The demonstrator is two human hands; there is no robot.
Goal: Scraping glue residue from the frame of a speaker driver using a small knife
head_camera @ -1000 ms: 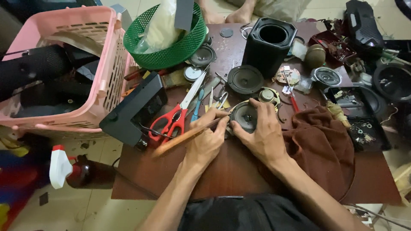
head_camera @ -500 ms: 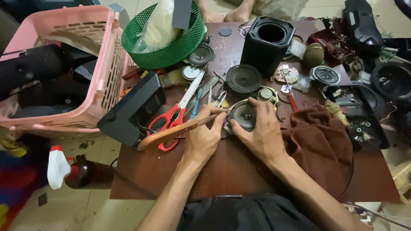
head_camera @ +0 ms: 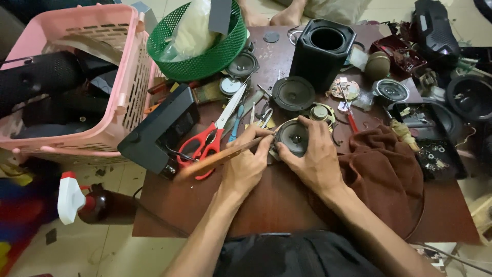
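Small round speaker (head_camera: 294, 137) flat on the brown tabletop (head_camera: 266, 205), cone up, near the middle, just beyond both hands

Left hand (head_camera: 247, 163) curled around a wooden-handled tool (head_camera: 221, 159), fingers pressed together on the shaft; handle slanting down and left across the red scissors (head_camera: 205, 143), tip reaching the left rim of the speaker

Right hand (head_camera: 315, 154) spread over the speaker's right side, thumb along the near rim, fingers arched over the far edge, steadying it against the tabletop

Brown cloth (head_camera: 389, 174) bunched just right of the right hand, draped over the near right edge

Beyond the speaker: a second, larger dark speaker cone (head_camera: 293, 93), and past that a black square box (head_camera: 323, 51) with a round hole on top, standing upright

Green mesh basket (head_camera: 205, 51) at the far left of the tabletop, holding a pale plastic bag; another small speaker (head_camera: 243, 64) just to its right

Pink plastic crate (head_camera: 87, 77) off the left edge, filled with dark items; a black rectangular casing (head_camera: 159, 131) lying tilted between crate and scissors

White-and-red spray bottle (head_camera: 72, 197) on the floor, near left

Far right: clutter of loose parts, a small silver speaker (head_camera: 390, 91), a round circuit board (head_camera: 344, 88), black trays with small bits
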